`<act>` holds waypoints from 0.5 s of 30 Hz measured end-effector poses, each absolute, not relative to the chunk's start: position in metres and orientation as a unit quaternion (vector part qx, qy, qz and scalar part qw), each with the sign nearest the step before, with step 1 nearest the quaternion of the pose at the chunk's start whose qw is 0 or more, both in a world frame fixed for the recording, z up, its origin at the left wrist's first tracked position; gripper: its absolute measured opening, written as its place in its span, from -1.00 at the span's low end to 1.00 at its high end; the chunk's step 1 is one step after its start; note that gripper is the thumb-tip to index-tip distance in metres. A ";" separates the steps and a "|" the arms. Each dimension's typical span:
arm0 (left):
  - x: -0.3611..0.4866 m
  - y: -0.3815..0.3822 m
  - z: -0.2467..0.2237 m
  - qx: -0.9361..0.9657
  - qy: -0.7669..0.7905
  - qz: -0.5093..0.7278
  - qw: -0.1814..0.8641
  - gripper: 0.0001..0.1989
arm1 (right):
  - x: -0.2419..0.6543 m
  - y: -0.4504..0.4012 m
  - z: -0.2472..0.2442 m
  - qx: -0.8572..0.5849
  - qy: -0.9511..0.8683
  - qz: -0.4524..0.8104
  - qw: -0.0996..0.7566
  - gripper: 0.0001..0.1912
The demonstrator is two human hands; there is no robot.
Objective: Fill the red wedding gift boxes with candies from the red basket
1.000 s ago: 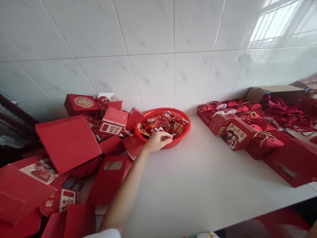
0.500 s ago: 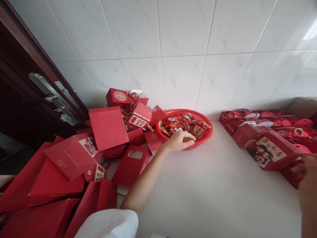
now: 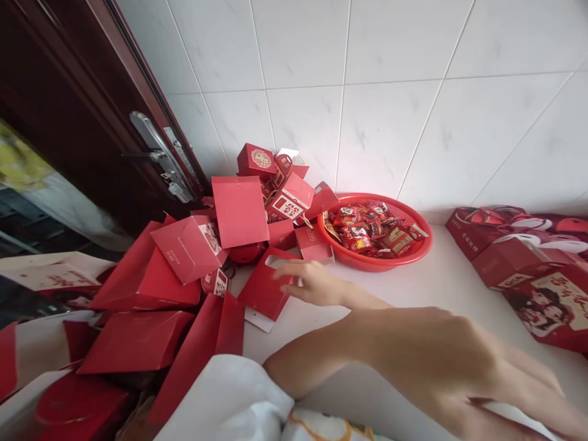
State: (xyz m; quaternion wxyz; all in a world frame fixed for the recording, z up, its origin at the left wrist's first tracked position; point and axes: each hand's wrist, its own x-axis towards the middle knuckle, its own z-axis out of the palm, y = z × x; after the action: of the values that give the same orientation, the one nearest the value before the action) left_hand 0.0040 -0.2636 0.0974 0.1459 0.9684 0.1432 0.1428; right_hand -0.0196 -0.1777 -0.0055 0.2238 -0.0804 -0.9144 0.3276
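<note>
My right hand (image 3: 312, 282) reaches leftward over the front edge of a flat red paper box (image 3: 264, 294) with a cut-out slot. Its fingers are stretched out and a little apart; I cannot tell whether they touch the box. My left arm, in a white sleeve, crosses in front of the right forearm. At the lower right, my left hand (image 3: 478, 367) is blurred, its thumb and fingers apart and the tips out of frame. Behind the hands stands a red plastic basket (image 3: 386, 264) of wrapped sweets (image 3: 357, 237).
Red gift boxes (image 3: 241, 211) lie heaped on the left, some of them open. More red boxes with handles (image 3: 546, 300) stand in rows at the right on the white tabletop (image 3: 441, 282). A tiled wall (image 3: 390, 135) rises behind; a dark door (image 3: 68, 73) with a metal handle is at the left.
My left hand has left the basket and swung to the lower right. My right hand has come from the right-hand boxes across to the red box on the left. The view has turned left.
</note>
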 end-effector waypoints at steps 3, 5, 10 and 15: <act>0.003 -0.254 0.087 0.957 0.090 0.185 0.205 -0.76 | -0.075 -0.189 -0.002 -0.016 -0.931 0.309 0.196 -0.63; -0.003 -0.247 0.079 0.946 0.097 0.218 0.221 -0.69 | -0.099 -0.195 -0.006 0.019 -0.937 0.304 0.173 -0.63; -0.016 -0.242 0.071 0.933 0.117 0.228 0.253 -0.72 | -0.121 -0.191 -0.023 0.086 -0.936 0.322 0.110 -0.77; -0.009 -0.243 0.072 0.929 0.105 0.220 0.280 -0.71 | -0.103 -0.179 -0.002 0.124 -0.916 0.348 0.156 -0.93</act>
State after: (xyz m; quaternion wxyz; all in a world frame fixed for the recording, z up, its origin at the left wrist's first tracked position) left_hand -0.0095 -0.2433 0.0721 0.2797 0.9288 0.1046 0.2196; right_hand -0.1034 -0.1791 -0.0019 0.1564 0.1243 -0.9159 0.3481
